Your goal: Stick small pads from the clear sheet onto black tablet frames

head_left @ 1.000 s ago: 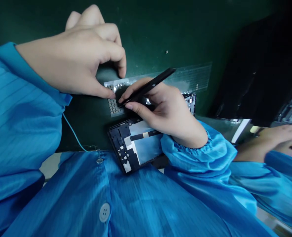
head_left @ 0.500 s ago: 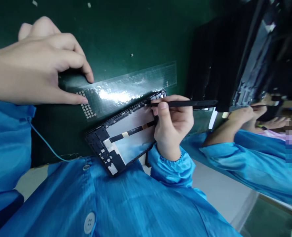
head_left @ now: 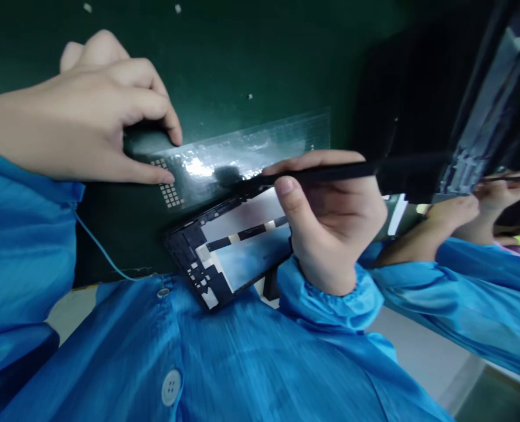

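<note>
My left hand (head_left: 119, 123) has its thumb and forefinger on the left end of a clear plastic sheet (head_left: 251, 146), holding it against the table. Beside that thumb, small square pads (head_left: 169, 194) form a grid on the sheet. In my right hand (head_left: 334, 217) is a pair of black tweezers (head_left: 330, 173), gripped between thumb and fingers and pointing left over the sheet. Its tips are dark and blurred. Below the sheet, an opened tablet-like device (head_left: 251, 258) lies tilted at the table edge, with a flat black cable across it. My right hand covers its right end.
Dark equipment (head_left: 400, 111) stands on the green table (head_left: 260, 53) at the right. Tiny pale bits (head_left: 250, 96) lie about on the tabletop. A co-worker's hands (head_left: 457, 214) and blue sleeves are at the right. A thin blue cord (head_left: 104, 249) hangs from my left sleeve.
My right hand has lifted the tweezers from the device's upper right corner, up and toward the plastic sheet. My left hand keeps its place on the sheet. The whole view has shifted slightly.
</note>
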Motion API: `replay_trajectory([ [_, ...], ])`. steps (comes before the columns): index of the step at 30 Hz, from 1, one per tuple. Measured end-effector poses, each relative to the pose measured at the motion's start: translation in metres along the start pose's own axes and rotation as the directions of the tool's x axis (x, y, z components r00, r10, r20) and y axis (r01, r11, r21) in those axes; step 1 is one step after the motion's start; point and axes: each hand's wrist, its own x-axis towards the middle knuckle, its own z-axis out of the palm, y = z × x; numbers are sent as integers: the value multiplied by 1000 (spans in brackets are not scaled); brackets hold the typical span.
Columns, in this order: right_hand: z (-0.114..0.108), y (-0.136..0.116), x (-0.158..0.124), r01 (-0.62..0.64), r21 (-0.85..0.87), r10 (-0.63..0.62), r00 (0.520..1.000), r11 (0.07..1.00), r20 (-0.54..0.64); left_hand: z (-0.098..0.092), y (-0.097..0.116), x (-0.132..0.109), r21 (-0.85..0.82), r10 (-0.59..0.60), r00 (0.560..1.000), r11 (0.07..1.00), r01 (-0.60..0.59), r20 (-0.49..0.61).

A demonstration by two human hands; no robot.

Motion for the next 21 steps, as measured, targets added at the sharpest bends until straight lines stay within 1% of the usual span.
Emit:
replay_trajectory([
  [1, 4, -5, 10, 15, 43, -21, 991, 999, 130, -1, 1, 0, -6, 7, 1000, 1000, -7, 17],
  [2, 9, -7, 20, 29, 78, -49, 962, 997, 270, -3, 2, -1, -17, 16, 999, 1000, -15, 31],
  [3, 15, -7, 30, 44, 104, -82, 915, 994, 395, -3, 2, -1, -29, 23, 999, 999, -22, 37],
  [4, 21, -6, 38, 59, 121, -111, 866, 991, 488, -4, 2, -3, -38, 26, 999, 999, -25, 46],
  [5, 26, -3, 44, 71, 126, -129, 825, 990, 550, -4, 2, -4, -43, 25, 998, 999, -22, 56],
  [6, 30, 0, 48, 81, 122, -138, 800, 989, 585, -4, 3, -4, -41, 14, 997, 999, -11, 70],
  [7, 34, 3, 49, 86, 112, -137, 787, 990, 601, -4, 3, -5, -34, -1, 996, 999, 4, 86],
  [8, 36, 5, 50, 88, 101, -131, 785, 991, 605, -4, 4, -5, -27, -17, 994, 999, 20, 104],
  [10, 37, 8, 47, 84, 81, -116, 796, 993, 595, -5, 6, -4, -31, -50, 991, 998, 54, 125],
  [12, 37, 8, 45, 85, 73, -111, 804, 994, 584, -6, 9, -3, -93, -70, 989, 992, 82, 127],
  [14, 38, 7, 46, 72, 72, -101, 797, 995, 595, -6, 11, -2, -178, -100, 986, 976, 123, 132],
  [16, 39, 7, 49, 16, 105, -78, 784, 994, 616, -6, 9, -1, -214, -127, 981, 964, 156, 146],
  [17, 38, 7, 51, -39, 154, -66, 784, 987, 617, -5, 7, -1, -203, -127, 981, 967, 155, 145],
  [18, 36, 8, 51, -106, 231, -55, 800, 967, 597, -5, 4, -1, -176, -113, 984, 975, 137, 137],
  [19, 32, 8, 51, -173, 327, -38, 834, 929, 550, -5, 1, -1, -145, -94, 988, 983, 112, 126],
  [21, 15, 10, 42, -261, 510, 48, 918, 820, 393, -7, 2, -2, -103, -80, 992, 991, 91, 102],
])
